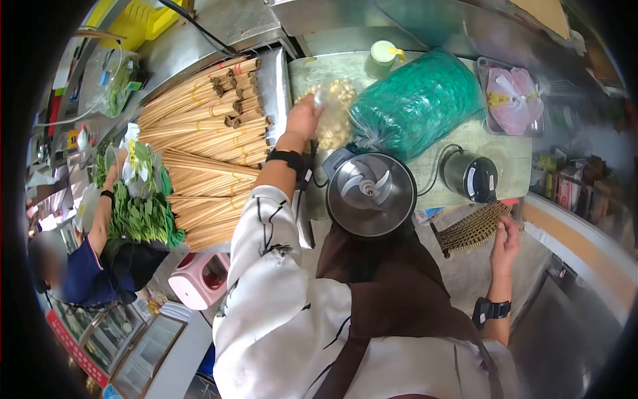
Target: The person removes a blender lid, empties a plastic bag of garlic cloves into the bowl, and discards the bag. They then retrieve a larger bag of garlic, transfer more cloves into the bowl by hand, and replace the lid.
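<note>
My left hand [304,120] is closed at the upper part of a clear plastic bag of pale pieces that look like peeled garlic cloves [335,116]. Just in front of my body stands a steel chopper bowl [369,194], uncovered, its curved blades [371,186] showing inside. Against the bag's right side lies a large green plastic sack [422,100], tied at its near end. My right hand [506,245] hangs low on the right with nothing in it, fingers loosely extended, beside the woven back of a chair [472,227].
Bundles of wooden skewers [206,133] cover the left counter. A lidded cup [383,60], a dark cylindrical appliance [469,174] and a tray [484,123] with a pink bag share the table. At left, a co-worker [90,266] reaches toward leafy greens [136,216] above a pink stool [196,282].
</note>
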The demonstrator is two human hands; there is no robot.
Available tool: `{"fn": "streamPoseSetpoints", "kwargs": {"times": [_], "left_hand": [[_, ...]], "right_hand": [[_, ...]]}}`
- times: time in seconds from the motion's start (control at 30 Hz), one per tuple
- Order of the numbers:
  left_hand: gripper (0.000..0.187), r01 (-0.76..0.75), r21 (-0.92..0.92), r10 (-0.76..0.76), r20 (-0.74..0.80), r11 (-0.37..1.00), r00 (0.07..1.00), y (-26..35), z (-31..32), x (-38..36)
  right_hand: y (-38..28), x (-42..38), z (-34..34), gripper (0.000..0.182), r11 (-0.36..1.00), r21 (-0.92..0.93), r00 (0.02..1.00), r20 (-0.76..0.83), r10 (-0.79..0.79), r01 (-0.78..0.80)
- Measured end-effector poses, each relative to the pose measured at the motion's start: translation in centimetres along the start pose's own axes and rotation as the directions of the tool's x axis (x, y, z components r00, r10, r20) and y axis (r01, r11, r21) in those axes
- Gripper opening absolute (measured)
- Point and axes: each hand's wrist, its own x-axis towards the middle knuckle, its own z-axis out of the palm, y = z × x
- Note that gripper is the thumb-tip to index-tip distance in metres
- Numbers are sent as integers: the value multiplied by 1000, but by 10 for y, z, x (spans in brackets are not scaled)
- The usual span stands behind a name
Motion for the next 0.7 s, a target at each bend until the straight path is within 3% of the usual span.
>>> {"fn": "streamPoseSetpoints", "kwargs": {"times": [0.03,0.17,0.37,0.4,0.53,0.63,0.67,0.7], "left_hand": [[27,52,-170,-73,-117,984,990,2,-4,5],[28,-91,-656,-79,-225,749,971,5,-19,13],[23,-219,-736,22,-268,641,963,80,-83,-15],[24,-207,-723,11,-266,659,964,99,-102,-20],[35,-252,-761,95,-245,598,965,170,-141,-51],[42,-296,-887,213,-231,355,949,208,-144,-62],[46,-263,-877,260,-165,403,951,209,-144,-63],[45,-239,-899,257,-148,368,955,215,-139,-64]], "right_hand": [[-5,-2,2,15,1000,-11,1000,8,-13,13],[-27,-1,13,13,997,-27,997,32,-68,69],[-51,30,23,11,978,96,979,62,-194,187],[-54,34,22,11,984,166,990,116,-79,59],[-68,59,21,10,941,229,963,45,-266,250],[-81,79,32,11,880,417,954,83,-287,228],[-92,86,34,13,860,456,947,97,-305,230],[-106,93,37,16,838,495,940,112,-323,229]]}}
